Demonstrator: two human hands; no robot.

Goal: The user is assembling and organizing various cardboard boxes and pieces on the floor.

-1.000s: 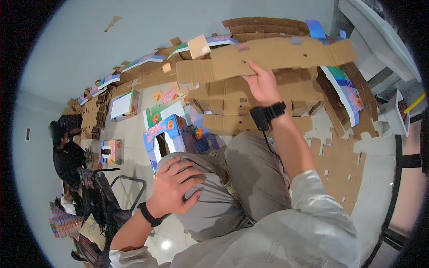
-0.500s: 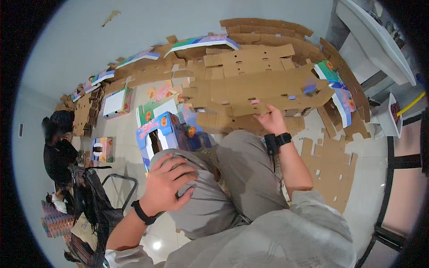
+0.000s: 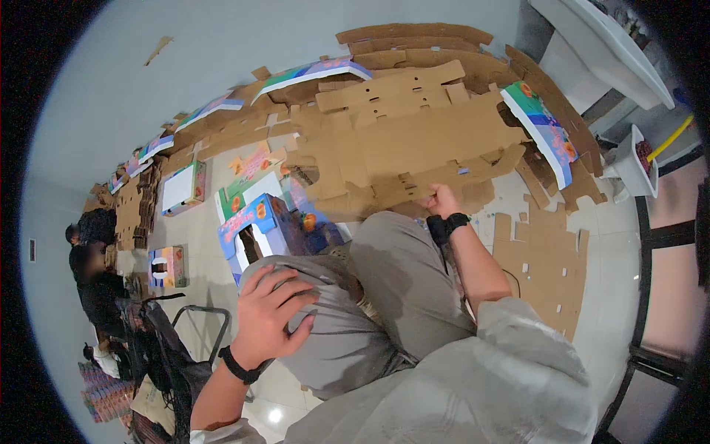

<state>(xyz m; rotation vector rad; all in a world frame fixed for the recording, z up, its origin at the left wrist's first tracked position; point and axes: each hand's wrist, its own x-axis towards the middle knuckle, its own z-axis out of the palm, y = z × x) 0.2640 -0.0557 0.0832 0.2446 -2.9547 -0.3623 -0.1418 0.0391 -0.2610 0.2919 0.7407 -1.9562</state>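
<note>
Left hand sits over the left knee, fingers spread wide; the right hand stretches forward, pinching the near edge of a brown cardboard sheet beyond the knees. Beside them stands a blue box, inside too dark to tell.

From my end I see a loose light-grey shirt with sleeves stopping around the elbows, and darker grey trousers. Below the bare left hand sits a black wristband; below the bare right hand, a black strap carries a boxy black unit.
</note>
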